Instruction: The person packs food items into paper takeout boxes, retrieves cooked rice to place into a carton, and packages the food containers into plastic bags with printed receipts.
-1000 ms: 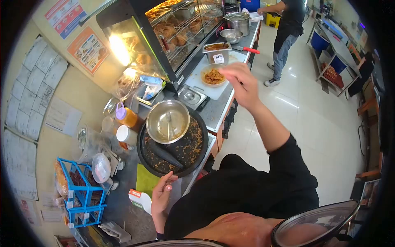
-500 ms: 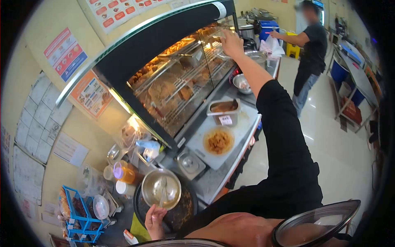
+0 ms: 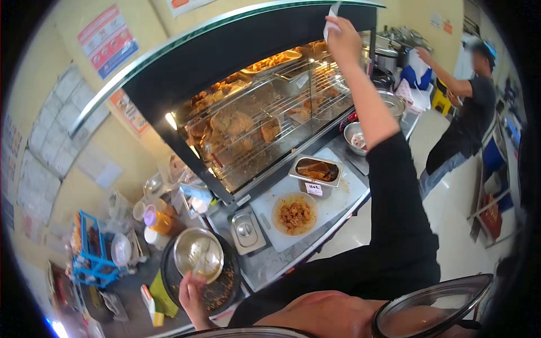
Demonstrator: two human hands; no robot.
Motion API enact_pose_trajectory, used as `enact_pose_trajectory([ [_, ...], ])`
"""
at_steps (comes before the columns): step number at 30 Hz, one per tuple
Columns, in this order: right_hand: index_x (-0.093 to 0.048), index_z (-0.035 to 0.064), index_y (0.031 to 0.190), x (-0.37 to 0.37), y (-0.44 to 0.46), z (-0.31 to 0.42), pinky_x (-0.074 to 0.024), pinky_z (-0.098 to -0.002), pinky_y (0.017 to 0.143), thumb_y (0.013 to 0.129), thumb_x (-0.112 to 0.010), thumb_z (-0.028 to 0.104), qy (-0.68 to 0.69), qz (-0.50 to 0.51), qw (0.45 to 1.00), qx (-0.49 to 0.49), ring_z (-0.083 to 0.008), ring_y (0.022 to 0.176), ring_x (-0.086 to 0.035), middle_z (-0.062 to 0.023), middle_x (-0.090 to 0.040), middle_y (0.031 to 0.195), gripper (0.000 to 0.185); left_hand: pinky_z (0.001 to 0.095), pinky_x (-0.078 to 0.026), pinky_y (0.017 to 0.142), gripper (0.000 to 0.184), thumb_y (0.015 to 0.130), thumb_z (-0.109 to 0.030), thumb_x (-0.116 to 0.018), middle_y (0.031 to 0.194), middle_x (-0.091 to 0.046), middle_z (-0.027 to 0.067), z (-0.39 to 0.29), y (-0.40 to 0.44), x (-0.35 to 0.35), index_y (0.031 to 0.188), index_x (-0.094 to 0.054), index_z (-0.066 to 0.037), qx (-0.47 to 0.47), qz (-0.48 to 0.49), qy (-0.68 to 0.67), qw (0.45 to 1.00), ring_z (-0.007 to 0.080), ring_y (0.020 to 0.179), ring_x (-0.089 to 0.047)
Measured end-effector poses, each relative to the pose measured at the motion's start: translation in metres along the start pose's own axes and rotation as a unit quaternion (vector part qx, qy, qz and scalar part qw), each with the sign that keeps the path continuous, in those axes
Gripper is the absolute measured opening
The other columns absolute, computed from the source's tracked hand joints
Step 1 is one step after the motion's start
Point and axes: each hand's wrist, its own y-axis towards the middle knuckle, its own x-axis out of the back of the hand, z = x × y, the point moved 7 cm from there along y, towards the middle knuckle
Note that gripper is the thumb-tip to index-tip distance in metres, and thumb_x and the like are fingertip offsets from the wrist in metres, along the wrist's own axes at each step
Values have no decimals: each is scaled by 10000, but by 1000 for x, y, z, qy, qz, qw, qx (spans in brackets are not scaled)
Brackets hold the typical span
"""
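Note:
My right hand [image 3: 345, 40] is raised at the top edge of the food warmer cabinet [image 3: 253, 42], its fingers closed on a white strip [image 3: 332, 22]. Whether that strip is fixed to the cabinet is unclear. Low on the left, my left hand [image 3: 194, 298] has its fingers closed at the end of a slim utensil [image 3: 201, 259], whose kind I cannot make out. The utensil leans inside a steel bowl [image 3: 181, 254] on a round dark tray [image 3: 225, 290]. Fried pieces [image 3: 232, 123] lie on wire racks behind the cabinet's glass.
On a white cutting board [image 3: 265, 217] stand a plate of chopped food [image 3: 294, 214] and a labelled metal container [image 3: 318, 187]. A lidded steel container [image 3: 247, 232], bottles [image 3: 158, 221] and a blue rack [image 3: 90, 265] are nearby. Another person [image 3: 465, 118] stands at the right.
My right hand has gone up from the glass to the white strip at the cabinet's top. The view has turned, and the other person has raised an arm.

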Motion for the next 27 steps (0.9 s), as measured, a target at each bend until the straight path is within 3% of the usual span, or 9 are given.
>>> enact_pose_trajectory([
  [3,-660,54,1023,17,-81,137,-465,-348,916,760,-553,-72,204,87,971,90,-276,1045,-611,-105,-644,1112,310,371,-487,904,422,956,-172,-503,1036,-624,136,-28,22,-67,1312,-460,52,-5,122,21,992,224,990,-609],
  [5,-653,56,996,30,-149,231,-504,-365,807,706,-554,-121,378,239,893,47,-238,966,-632,-79,-649,1115,353,429,-367,1033,609,947,-261,-530,1350,-466,219,-63,31,-119,1431,-284,16,-81,233,-81,966,327,1227,-490],
  [6,-662,102,976,52,-174,282,-475,-356,717,667,-585,-90,285,290,885,228,-216,875,-619,-36,-642,1132,372,432,-328,1056,676,948,-288,-525,1474,-293,226,-80,36,-135,1463,-198,2,-105,259,-140,950,351,1331,-367],
  [9,-669,120,933,73,-244,359,-429,-338,722,658,-620,10,282,443,806,273,-215,845,-588,2,-615,1181,301,387,-401,1002,545,960,-224,-480,1379,-418,168,-117,48,-147,1415,-285,2,-118,199,-289,929,267,1204,-496],
  [11,-670,118,929,81,-274,390,-429,-335,743,688,-634,40,325,464,784,254,-213,858,-585,-4,-609,1189,256,343,-476,908,407,965,-154,-438,1236,-534,131,-98,50,-119,1335,-381,4,-16,76,-300,951,216,1054,-580],
  [14,-674,102,927,95,-284,424,-427,-325,785,777,-647,129,460,511,707,165,-208,892,-584,-36,-596,1206,155,361,-514,881,336,963,-103,-391,1189,-579,164,-81,48,-62,1268,-441,29,13,78,-401,913,248,1046,-609],
  [18,-634,57,1075,99,-330,406,-402,-327,867,874,-623,319,552,406,686,-245,-189,1007,-551,-82,-576,1219,330,436,-506,927,375,974,-127,-353,1240,-546,210,-80,45,-4,1300,-378,55,33,132,-445,885,314,1109,-587],
  [21,-578,31,1154,90,-359,470,-384,-317,888,872,-626,339,460,434,737,-240,-172,1049,-521,-93,-575,1195,420,445,-504,934,379,982,-140,-341,1255,-535,219,-88,39,62,1305,-361,57,34,173,-455,873,322,1117,-583],
  [27,-628,5,940,79,-451,556,-402,-202,702,880,-656,123,488,540,596,-341,-58,793,-532,-15,-623,867,135,370,-518,902,341,976,-115,-346,1187,-583,174,-81,30,154,1262,-434,49,37,143,-420,895,246,1065,-611],
])
